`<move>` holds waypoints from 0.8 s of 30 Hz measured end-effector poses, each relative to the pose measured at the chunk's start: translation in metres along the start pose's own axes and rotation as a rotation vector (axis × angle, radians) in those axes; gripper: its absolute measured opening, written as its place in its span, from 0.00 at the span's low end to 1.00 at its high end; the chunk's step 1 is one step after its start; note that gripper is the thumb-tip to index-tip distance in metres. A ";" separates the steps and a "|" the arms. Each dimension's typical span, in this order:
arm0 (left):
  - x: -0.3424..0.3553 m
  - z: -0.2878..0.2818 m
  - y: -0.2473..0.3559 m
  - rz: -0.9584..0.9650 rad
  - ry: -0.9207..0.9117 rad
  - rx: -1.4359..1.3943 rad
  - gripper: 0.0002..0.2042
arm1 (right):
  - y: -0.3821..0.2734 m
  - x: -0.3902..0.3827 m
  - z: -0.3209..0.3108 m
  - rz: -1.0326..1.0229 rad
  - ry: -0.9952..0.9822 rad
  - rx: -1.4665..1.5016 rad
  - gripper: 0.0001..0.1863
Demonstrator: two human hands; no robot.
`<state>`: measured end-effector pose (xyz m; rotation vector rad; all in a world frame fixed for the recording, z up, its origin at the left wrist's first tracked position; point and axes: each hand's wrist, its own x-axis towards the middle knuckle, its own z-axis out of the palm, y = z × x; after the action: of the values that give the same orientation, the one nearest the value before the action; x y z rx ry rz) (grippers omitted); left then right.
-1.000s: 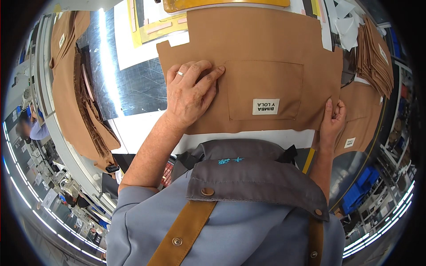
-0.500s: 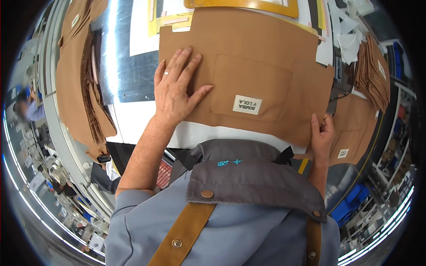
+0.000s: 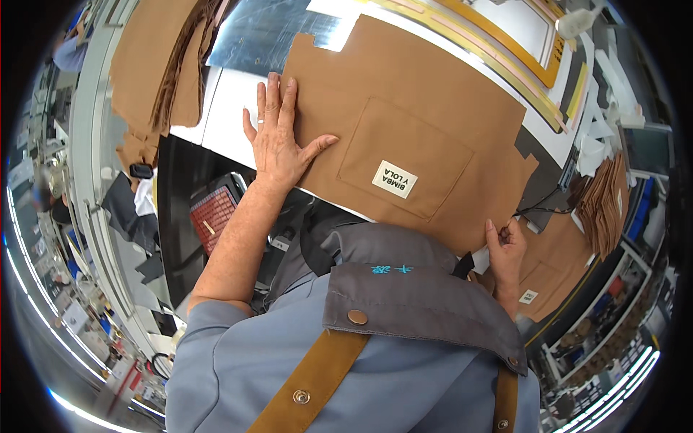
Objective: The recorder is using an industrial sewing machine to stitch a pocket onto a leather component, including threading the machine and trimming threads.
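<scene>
A brown fabric panel (image 3: 426, 79) with notched corners lies before me, a stitched pocket (image 3: 440, 169) on its face. A small white label (image 3: 394, 179) sits low on that pocket, its print upside down to me. My left hand (image 3: 280, 148) rests at the panel's left edge with fingers spread, the thumb reaching over the fabric. At the lower right corner, my right hand (image 3: 505, 249) pinches the panel's edge between thumb and fingers. The panel's near edge comes close to my apron.
Stacks of brown fabric hang at the left (image 3: 155, 65) and the right (image 3: 603, 206). Another labelled brown piece (image 3: 559, 274) lies lower right. Beyond the panel stands a yellow frame (image 3: 552, 65), with a white bottle (image 3: 577, 23) beside it. A red gridded object (image 3: 214, 213) sits below my left forearm.
My view has turned, so the table and stacks appear tilted. My left hand has shifted outward on the panel's left edge; my right hand still grips the lower right corner.
</scene>
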<state>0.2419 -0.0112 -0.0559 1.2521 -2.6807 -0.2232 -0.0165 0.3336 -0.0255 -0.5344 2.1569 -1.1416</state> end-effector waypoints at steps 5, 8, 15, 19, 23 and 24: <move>-0.017 0.000 -0.002 -0.060 -0.016 0.017 0.58 | 0.002 0.003 -0.002 -0.021 -0.029 -0.012 0.08; -0.018 0.001 -0.004 -0.071 -0.015 0.025 0.57 | -0.001 0.004 -0.003 -0.014 -0.044 -0.034 0.09; -0.018 0.002 -0.003 -0.059 -0.028 0.021 0.56 | 0.003 0.003 -0.002 -0.046 -0.032 -0.043 0.09; -0.017 0.001 -0.002 -0.055 -0.035 0.022 0.56 | 0.002 0.002 -0.001 -0.047 -0.022 -0.036 0.09; -0.017 0.000 -0.002 -0.079 -0.020 -0.047 0.57 | 0.003 0.002 0.000 -0.043 -0.017 -0.036 0.09; -0.017 0.001 -0.003 -0.100 -0.004 -0.102 0.57 | 0.003 0.002 -0.001 -0.045 -0.023 -0.024 0.09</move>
<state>0.2542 -0.0001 -0.0586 1.3571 -2.5761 -0.3717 -0.0183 0.3347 -0.0283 -0.6071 2.1515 -1.1293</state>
